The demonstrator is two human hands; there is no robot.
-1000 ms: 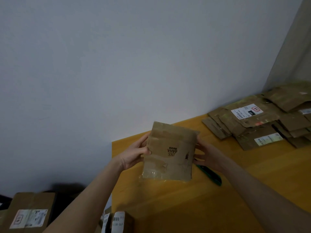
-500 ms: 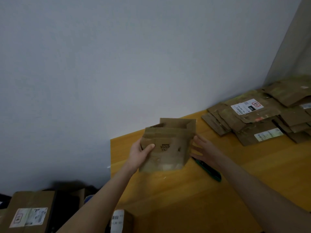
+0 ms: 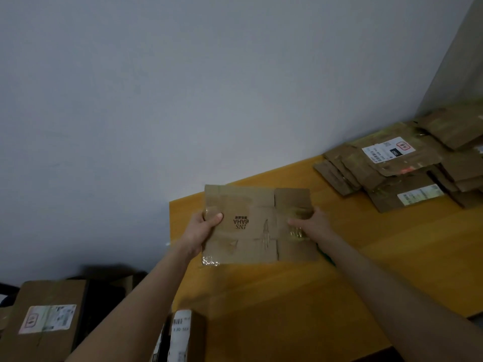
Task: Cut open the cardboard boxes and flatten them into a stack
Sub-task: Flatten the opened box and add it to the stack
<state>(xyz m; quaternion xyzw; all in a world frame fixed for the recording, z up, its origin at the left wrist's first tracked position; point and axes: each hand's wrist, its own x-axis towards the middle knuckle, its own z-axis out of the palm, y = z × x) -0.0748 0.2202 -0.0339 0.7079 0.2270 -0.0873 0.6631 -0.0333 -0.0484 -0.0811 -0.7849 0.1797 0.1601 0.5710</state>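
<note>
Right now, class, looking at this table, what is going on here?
A person holds a flattened box just over the table. The left hand grips its left edge and the right hand holds its right side. A stack of flattened cardboard lies at the table's far right. Labelled boxes sit off the table at lower left, apparently not yet cut open.

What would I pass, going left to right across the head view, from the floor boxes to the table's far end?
In order: sealed labelled box on the floor → left hand → flattened box held between both hands → right hand → stack of flattened boxes.
</note>
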